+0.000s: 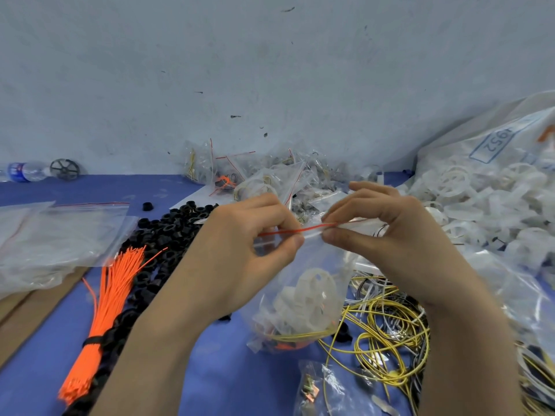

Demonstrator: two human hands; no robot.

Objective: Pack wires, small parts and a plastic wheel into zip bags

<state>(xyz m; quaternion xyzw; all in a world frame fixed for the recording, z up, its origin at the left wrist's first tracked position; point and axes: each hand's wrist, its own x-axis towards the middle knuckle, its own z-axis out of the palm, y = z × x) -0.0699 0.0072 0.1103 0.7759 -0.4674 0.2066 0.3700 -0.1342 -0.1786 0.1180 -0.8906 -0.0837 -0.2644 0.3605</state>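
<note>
Landmark: the zip bag [295,298] held at centre above the blue table [225,370]. Far left of it, a stack of empty bags [57,235] is cut by the frame edge. Nearer, an orange wire bundle [105,310] overlaps black rings [168,232]. The left hand [237,253] and right hand [399,235] each pinch the bag's red-striped top; whether the seal is closed is unclear. Inside, a white wheel [312,298] blurs behind plastic. Right, yellow wires [387,340] tangle.

Above the blue worktop [222,370], the left hand [240,250] and right hand [399,235] pinched the red-striped top of a clear plastic zip bag [300,295] holding a white plastic wheel [312,298] and yellow wire [300,336], beside loose yellow wire coils [387,334], black plastic rings [168,229] and a tied orange wire bundle [102,316].
</note>
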